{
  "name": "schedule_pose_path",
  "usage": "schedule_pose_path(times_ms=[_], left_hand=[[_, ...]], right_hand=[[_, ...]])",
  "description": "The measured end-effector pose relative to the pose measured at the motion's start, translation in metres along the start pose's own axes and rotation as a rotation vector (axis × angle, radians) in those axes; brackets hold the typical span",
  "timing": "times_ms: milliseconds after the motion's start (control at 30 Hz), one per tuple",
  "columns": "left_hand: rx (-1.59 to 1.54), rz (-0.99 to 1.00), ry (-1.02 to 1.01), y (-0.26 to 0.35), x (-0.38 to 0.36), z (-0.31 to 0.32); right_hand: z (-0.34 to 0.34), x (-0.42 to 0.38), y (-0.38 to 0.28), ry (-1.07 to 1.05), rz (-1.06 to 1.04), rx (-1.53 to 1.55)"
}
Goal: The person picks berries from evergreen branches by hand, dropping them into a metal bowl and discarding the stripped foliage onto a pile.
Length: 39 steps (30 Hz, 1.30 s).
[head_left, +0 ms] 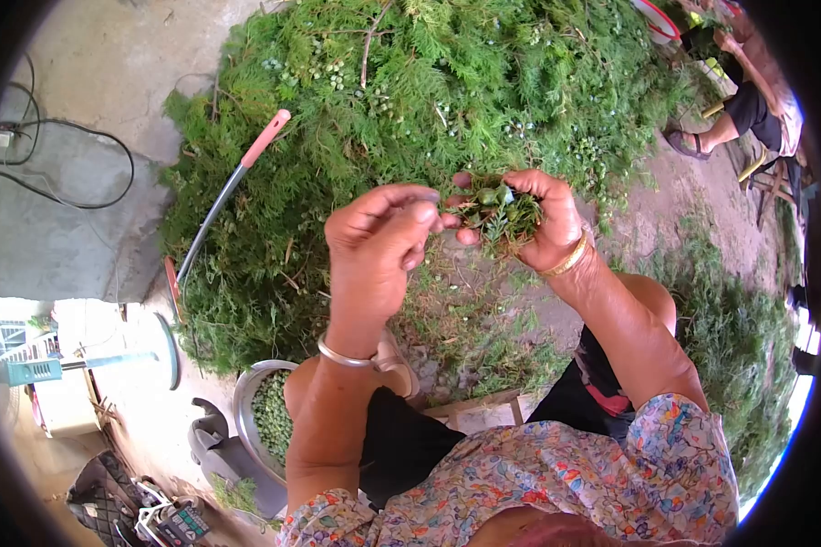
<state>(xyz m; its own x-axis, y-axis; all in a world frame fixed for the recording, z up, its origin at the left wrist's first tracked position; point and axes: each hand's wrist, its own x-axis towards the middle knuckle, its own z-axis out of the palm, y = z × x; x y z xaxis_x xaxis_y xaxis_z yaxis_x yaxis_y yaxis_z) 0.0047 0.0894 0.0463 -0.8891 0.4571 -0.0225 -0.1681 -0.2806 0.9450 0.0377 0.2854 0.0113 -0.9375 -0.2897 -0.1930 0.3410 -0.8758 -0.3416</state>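
Observation:
My right hand [552,214], with a gold-coloured bangle at the wrist, cups a clump of evergreen sprigs with round green cones [500,211]. My left hand [374,242], wearing a silver-coloured bangle, is just left of the clump. Its thumb and fingers are pinched together; whether something small is between them I cannot make out. In front of both hands spreads a large pile of green evergreen branches [383,109], dotted with pale green cones. Beside my left leg stands a metal basin [244,401] holding many small green cones [272,410].
A curved tool with a pink handle [266,137] leans on the pile's left side. Black cable [109,137] lies on concrete at far left. A fan [91,360] is at lower left. Another person's sandalled foot [689,144] shows at upper right. More cut greenery [730,328] lies right.

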Motion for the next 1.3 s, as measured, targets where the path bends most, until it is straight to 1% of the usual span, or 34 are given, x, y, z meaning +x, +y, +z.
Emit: schedule_pose_path(times_ms=[33,67,100,133,167,200,233,267,300,333,367,400,467,500,533,567,600,700,733,767,833,867,933,967,1033,1067,1133,1167,1233,1300], left_hand=[[-0.003,0.000,0.004,-0.003,0.000,0.007],[0.164,0.093,0.040,-0.008,0.000,0.015],[0.332,0.186,0.076,-0.012,-0.001,0.023],[0.367,0.163,0.120,-0.015,0.000,0.029],[0.367,0.161,0.122,-0.019,0.001,0.025],[0.579,0.213,0.037,-0.025,0.004,0.019],[0.791,0.264,-0.050,-0.029,0.005,0.015],[0.797,0.286,-0.056,-0.033,0.005,0.014],[0.796,0.285,-0.054,-0.032,0.005,0.013],[0.813,0.200,-0.057,-0.030,0.004,0.012],[0.828,0.115,-0.059,-0.028,0.004,0.012],[0.828,0.114,-0.059,-0.025,0.003,0.013],[0.589,-0.135,0.005,-0.015,0.002,0.015],[0.589,-0.136,0.005,-0.011,0.002,0.014],[0.528,-0.080,0.002,-0.008,0.002,0.012],[0.466,-0.025,-0.001,-0.004,0.002,0.010],[0.451,-0.085,0.009,0.002,0.001,0.007],[0.371,-0.089,0.020,0.007,0.001,0.002],[0.295,-0.143,0.019,0.008,0.001,0.002],[0.295,-0.143,0.017,0.007,0.002,0.001],[-0.018,-0.273,0.059,0.003,0.003,-0.003],[-0.017,-0.274,0.059,0.001,0.004,-0.006],[-0.271,-0.280,0.019,-0.003,0.006,-0.010],[-0.270,-0.281,0.019,-0.005,0.006,-0.012],[-0.295,-0.263,-0.081,-0.008,0.007,-0.013],[-0.294,-0.264,-0.084,-0.010,0.007,-0.013],[-0.281,-0.269,0.006,-0.015,0.008,-0.010],[-0.280,-0.271,0.004,-0.015,0.008,-0.008],[-0.305,-0.284,0.078,-0.012,0.009,-0.003],[-0.300,-0.278,0.077,-0.009,0.008,0.000]], right_hand=[[0.002,0.000,0.002,0.058,-0.027,-0.047],[0.003,0.000,0.005,0.116,-0.054,-0.094],[0.000,0.000,0.008,0.116,-0.050,-0.095],[-0.005,0.000,0.011,0.196,-0.048,-0.121],[-0.008,0.000,0.014,0.276,-0.046,-0.148],[0.000,-0.001,0.017,0.366,-0.045,-0.179],[0.002,0.000,0.018,0.368,-0.043,-0.179],[0.003,0.001,0.019,0.391,-0.020,-0.189],[0.004,0.001,0.020,0.413,0.004,-0.199],[0.004,0.001,0.019,0.370,0.022,-0.218],[0.004,0.001,0.020,0.370,0.023,-0.218],[0.004,0.002,0.020,0.350,0.038,-0.226],[0.004,0.002,0.021,0.330,0.055,-0.234],[0.004,0.003,0.020,0.271,0.087,-0.243],[0.004,0.003,0.019,0.211,0.117,-0.251],[0.006,0.003,0.019,0.212,0.117,-0.251],[0.009,0.002,0.019,0.183,0.105,-0.247],[0.008,0.004,0.018,0.157,0.081,-0.257],[0.007,0.004,0.018,0.160,0.070,-0.273],[0.007,0.004,0.017,0.161,0.069,-0.272],[0.008,0.003,0.016,0.128,0.055,-0.276],[0.007,0.003,0.015,0.128,0.054,-0.275],[0.006,0.003,0.013,0.127,0.061,-0.265],[0.006,0.003,0.012,0.127,0.061,-0.264],[0.005,0.002,0.011,0.123,0.042,-0.259],[0.005,0.002,0.011,0.124,0.040,-0.258],[0.004,0.001,0.010,0.142,0.017,-0.311],[0.005,0.000,0.010,0.144,0.015,-0.310],[0.008,-0.001,0.008,0.153,-0.009,-0.317],[0.007,-0.001,0.008,0.173,-0.021,-0.322]])
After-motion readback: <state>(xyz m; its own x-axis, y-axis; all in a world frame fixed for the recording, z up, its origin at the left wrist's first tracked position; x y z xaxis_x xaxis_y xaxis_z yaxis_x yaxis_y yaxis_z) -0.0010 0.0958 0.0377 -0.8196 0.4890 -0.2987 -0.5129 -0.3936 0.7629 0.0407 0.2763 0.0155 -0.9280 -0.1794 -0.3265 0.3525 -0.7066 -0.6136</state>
